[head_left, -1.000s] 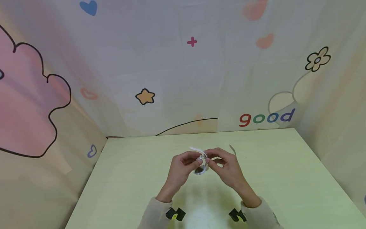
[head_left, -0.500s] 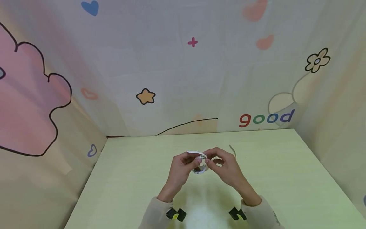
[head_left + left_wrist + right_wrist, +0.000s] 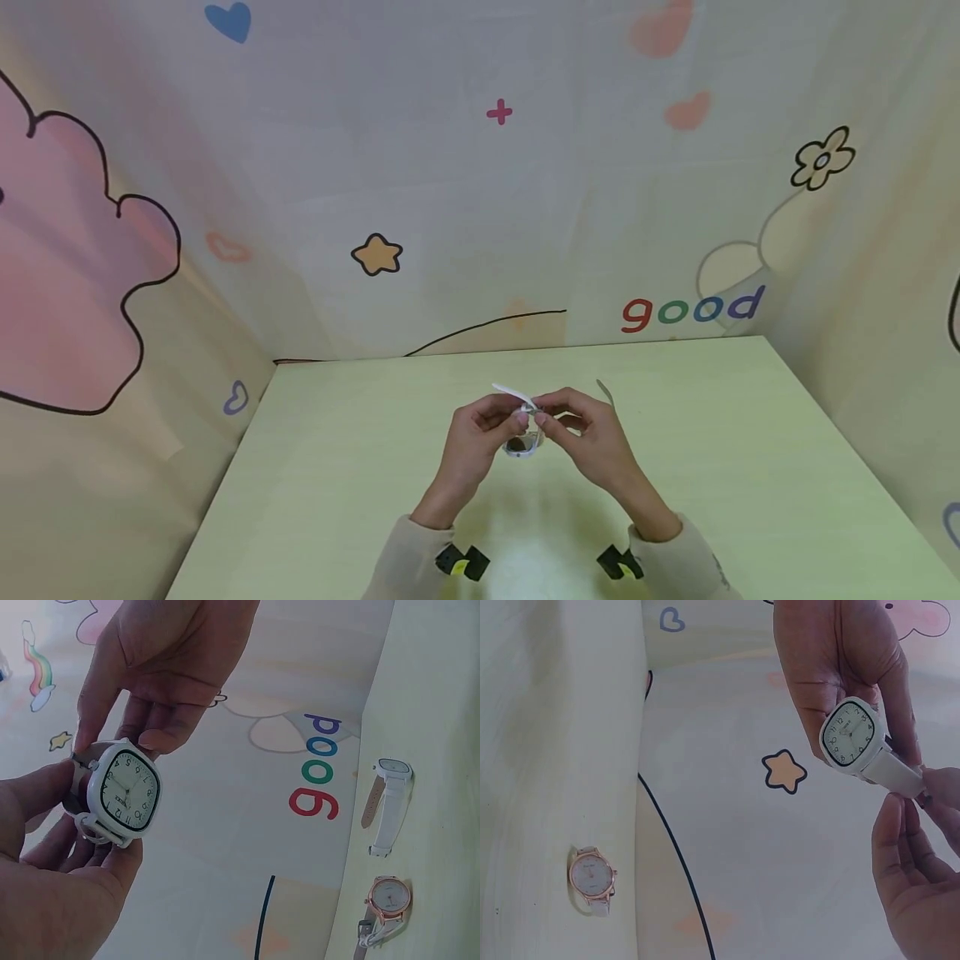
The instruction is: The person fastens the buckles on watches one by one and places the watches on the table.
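Observation:
A white watch with a rounded-square dial (image 3: 521,445) (image 3: 129,789) (image 3: 851,735) is held up between both hands, above the table. My left hand (image 3: 472,437) (image 3: 67,885) (image 3: 847,660) grips it around the case. With thumb and fingers, my right hand (image 3: 588,433) (image 3: 165,667) (image 3: 926,877) pinches its white strap (image 3: 892,774) near the buckle side. In the head view, one strap end sticks up to the left over the left fingertips. The exact spot where the fingertips meet is partly hidden.
On the table (image 3: 337,467), the left wrist view shows another white watch (image 3: 391,814) and a rose-gold-rimmed watch (image 3: 390,895). A rose-gold-rimmed watch (image 3: 592,875) also lies in the right wrist view. Behind my right hand, a thin grey strap (image 3: 606,392) stands out. A patterned curtain (image 3: 450,167) hangs behind.
The free strap end lay nearly level half a second ago and now tilts up to the left. Both hands keep hold of the watch with small finger shifts.

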Demonstrator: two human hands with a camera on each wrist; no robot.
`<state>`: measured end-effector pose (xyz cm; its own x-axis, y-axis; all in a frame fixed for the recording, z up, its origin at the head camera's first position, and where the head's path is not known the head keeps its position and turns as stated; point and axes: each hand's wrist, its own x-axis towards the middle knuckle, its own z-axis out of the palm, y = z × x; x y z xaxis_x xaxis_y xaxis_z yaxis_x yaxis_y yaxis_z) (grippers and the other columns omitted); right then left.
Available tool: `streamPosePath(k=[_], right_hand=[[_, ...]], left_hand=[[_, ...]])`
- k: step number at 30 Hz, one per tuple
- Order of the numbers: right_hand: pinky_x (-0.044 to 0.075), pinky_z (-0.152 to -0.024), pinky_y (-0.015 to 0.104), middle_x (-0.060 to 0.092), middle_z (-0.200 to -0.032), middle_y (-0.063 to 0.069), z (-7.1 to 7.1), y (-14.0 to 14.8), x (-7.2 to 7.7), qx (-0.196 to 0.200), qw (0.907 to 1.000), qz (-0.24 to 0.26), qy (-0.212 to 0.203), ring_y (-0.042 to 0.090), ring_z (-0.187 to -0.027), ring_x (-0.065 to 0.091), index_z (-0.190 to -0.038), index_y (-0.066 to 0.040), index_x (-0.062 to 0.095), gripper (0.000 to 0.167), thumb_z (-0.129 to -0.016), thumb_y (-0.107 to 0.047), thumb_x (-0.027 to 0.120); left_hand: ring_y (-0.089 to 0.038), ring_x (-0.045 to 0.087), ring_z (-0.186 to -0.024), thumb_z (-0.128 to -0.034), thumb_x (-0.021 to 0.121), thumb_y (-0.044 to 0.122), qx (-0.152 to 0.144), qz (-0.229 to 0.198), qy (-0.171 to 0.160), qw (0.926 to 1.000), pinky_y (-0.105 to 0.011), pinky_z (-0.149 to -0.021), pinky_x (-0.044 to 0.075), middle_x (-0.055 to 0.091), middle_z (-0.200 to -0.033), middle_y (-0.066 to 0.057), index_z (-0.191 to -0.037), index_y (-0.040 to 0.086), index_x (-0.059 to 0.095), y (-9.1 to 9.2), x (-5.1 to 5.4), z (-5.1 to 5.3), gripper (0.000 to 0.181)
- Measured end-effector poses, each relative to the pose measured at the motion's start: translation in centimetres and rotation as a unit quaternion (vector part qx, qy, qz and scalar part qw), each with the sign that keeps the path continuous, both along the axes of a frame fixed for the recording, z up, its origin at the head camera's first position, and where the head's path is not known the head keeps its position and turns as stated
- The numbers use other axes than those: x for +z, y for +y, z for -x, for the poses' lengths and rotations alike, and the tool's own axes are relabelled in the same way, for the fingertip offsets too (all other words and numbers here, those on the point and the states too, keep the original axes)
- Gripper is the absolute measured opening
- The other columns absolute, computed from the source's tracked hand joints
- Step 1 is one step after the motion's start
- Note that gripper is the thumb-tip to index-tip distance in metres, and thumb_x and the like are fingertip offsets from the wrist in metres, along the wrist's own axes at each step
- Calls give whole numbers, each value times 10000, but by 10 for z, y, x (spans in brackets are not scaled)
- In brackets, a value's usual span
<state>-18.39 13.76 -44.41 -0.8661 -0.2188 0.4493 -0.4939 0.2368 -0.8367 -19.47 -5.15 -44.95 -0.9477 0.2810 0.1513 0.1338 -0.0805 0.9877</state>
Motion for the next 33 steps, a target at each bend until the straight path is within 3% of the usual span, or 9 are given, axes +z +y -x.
streamPosePath(k=[7, 12, 16, 21, 28, 33], right_hand=[[561, -788, 246, 701, -1042, 77, 1, -1, 2, -151, 9997, 62, 191, 55, -983, 615, -1049, -86, 720, 149, -927, -33, 652], [561, -769, 237, 705, -1013, 77, 2, -5, 4, -394, 9990, 139, 177, 49, -947, 624, -1002, -85, 713, 122, -897, -26, 689], [571, -733, 236, 714, -989, 85, 2, -6, 3, -449, 9987, 249, 72, 52, -893, 652, -1025, -69, 704, 139, -889, -43, 707], [569, -623, 253, 709, -1023, 105, 2, -6, 3, -400, 9990, 190, 75, 77, -860, 656, -1086, -70, 695, 185, -901, -66, 701], [551, -709, 238, 724, -950, 112, -3, -13, 15, -796, 9956, -164, 463, 34, -864, 621, -1015, -13, 702, 163, -856, 21, 715], [558, -697, 216, 735, -1002, 92, 2, -11, 7, -843, 9947, -58, 582, 24, -895, 630, -1061, -45, 713, 218, -852, 15, 725]], left_hand=[[-292, 675, -949, -916, 704, 255, 23, 220, 22, 9998, -263, -795, 565, 700, -1101, -173, -1138, 56, 689, -1, 0, -1, 298], [-172, 678, -947, -913, 708, 228, -93, 296, 90, 9995, -265, -812, 569, 680, -1156, -225, -1167, 41, 682, -1, -1, -1, 317], [-108, 684, -940, -912, 711, 198, 50, 270, 110, 9996, -263, -822, 565, 692, -1144, -198, -1144, 46, 689, 0, -4, 0, 279], [-155, 690, -892, -909, 715, 207, 257, 369, 181, 9988, -259, -759, 564, 716, -1065, -128, -1071, 91, 718, 0, -6, 0, 199], [-146, 670, -914, -909, 715, 215, 37, 545, 248, 9982, -265, -784, 564, 715, -1101, -114, -1084, 111, 730, 0, -6, -2, 204], [-143, 664, -950, -914, 710, 246, 8, 716, 233, 9972, -263, -808, 557, 712, -1133, -80, -1122, 142, 720, -1, -5, -2, 233]])
